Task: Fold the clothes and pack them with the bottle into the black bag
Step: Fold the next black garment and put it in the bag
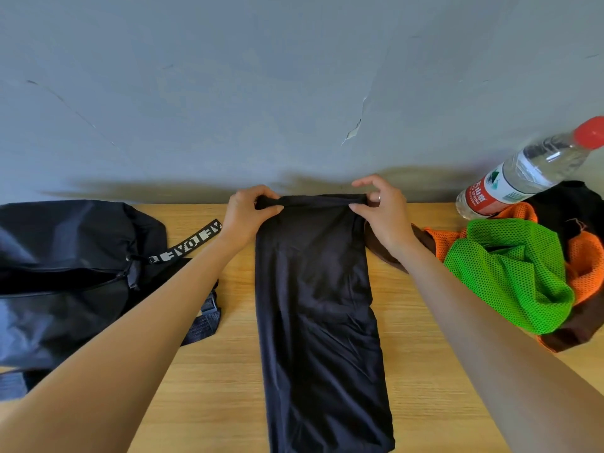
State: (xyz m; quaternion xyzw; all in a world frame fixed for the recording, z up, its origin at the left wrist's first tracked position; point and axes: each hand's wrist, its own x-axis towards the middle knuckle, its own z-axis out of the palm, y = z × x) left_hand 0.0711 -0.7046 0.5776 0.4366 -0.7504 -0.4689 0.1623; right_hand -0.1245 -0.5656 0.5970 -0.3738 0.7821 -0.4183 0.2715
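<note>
At the left of the pale wooden table [215, 403] lies the crumpled black fabric bag [65, 289], its near corner cut off at the frame edge, a lettered black strap [188, 241] trailing toward the middle; the print is too blurred to read. The left hand [246, 212] pinches the far left corner of a long dark folded garment [318, 322] running down the table's centre. The right hand [380, 209] grips the far right corner, thumb and fingers closed on the rolled edge. A brown cloth [421, 243] peeks from behind that wrist. Further right, green mesh fabric [510, 273] and orange mesh fabric [585, 263] heap together, with a clear red-capped plastic bottle [526, 173] leaning on them, smeared with blur.
</note>
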